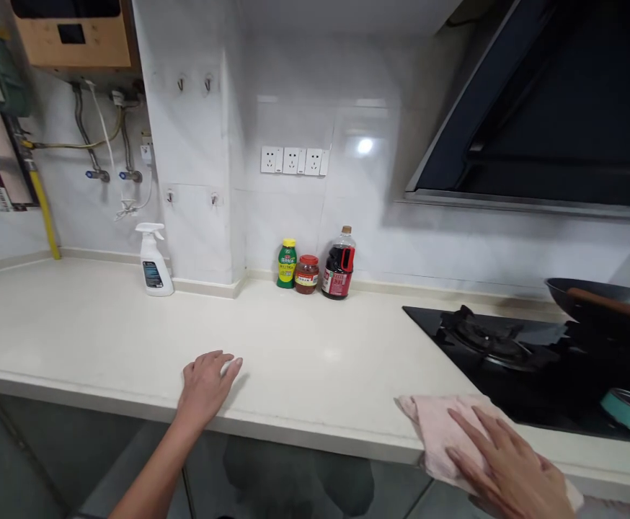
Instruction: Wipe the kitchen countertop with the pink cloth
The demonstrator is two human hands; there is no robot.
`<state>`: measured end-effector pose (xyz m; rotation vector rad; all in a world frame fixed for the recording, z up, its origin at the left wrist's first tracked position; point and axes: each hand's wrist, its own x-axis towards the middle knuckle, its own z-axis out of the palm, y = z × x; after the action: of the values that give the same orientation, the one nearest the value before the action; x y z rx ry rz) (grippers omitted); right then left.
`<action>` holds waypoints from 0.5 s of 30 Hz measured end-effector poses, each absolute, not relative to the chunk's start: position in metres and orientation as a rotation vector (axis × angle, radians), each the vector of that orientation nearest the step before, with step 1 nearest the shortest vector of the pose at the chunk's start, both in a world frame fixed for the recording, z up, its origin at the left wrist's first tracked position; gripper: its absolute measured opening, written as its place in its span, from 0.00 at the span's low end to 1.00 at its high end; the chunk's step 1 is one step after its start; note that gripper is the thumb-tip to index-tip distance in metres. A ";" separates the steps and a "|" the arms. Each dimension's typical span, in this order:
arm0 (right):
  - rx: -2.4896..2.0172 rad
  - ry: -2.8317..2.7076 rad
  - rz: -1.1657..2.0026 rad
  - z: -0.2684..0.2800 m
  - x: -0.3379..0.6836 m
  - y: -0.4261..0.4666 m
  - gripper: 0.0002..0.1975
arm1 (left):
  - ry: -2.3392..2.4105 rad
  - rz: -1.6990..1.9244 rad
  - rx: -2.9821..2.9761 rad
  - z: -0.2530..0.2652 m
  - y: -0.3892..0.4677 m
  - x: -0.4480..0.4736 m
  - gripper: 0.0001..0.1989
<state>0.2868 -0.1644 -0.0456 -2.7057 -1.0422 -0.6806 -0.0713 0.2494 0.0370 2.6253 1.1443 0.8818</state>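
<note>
While the left hand (205,384) rests flat, fingers released, on the countertop (104,324), the right hand (509,468) presses a pink cloth (437,425). Its fingers lie extended, grasping nothing.

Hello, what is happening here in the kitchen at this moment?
A person stands at a white countertop. The right hand lies flat on a pink cloth at the counter's front edge, beside the black gas stove. The left hand rests palm down on the bare counter. A spray bottle and three condiment containers stand by the tiled wall. A dark wok sits on the stove.
</note>
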 end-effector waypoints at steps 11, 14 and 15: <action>-2.455 -1.792 -0.446 0.011 0.152 0.033 0.29 | 1.152 0.762 2.803 0.040 0.227 -0.070 0.21; -2.402 -1.870 -0.306 0.020 0.135 0.083 0.28 | 1.192 0.723 2.792 0.040 0.224 -0.071 0.22; -2.406 -1.860 -0.280 0.023 0.130 0.096 0.27 | 1.213 0.707 2.785 0.040 0.223 -0.072 0.22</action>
<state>0.1301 0.0962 0.0227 -2.4062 -1.8603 -0.2800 -0.0715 0.2231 0.0396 2.7852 1.2128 0.7070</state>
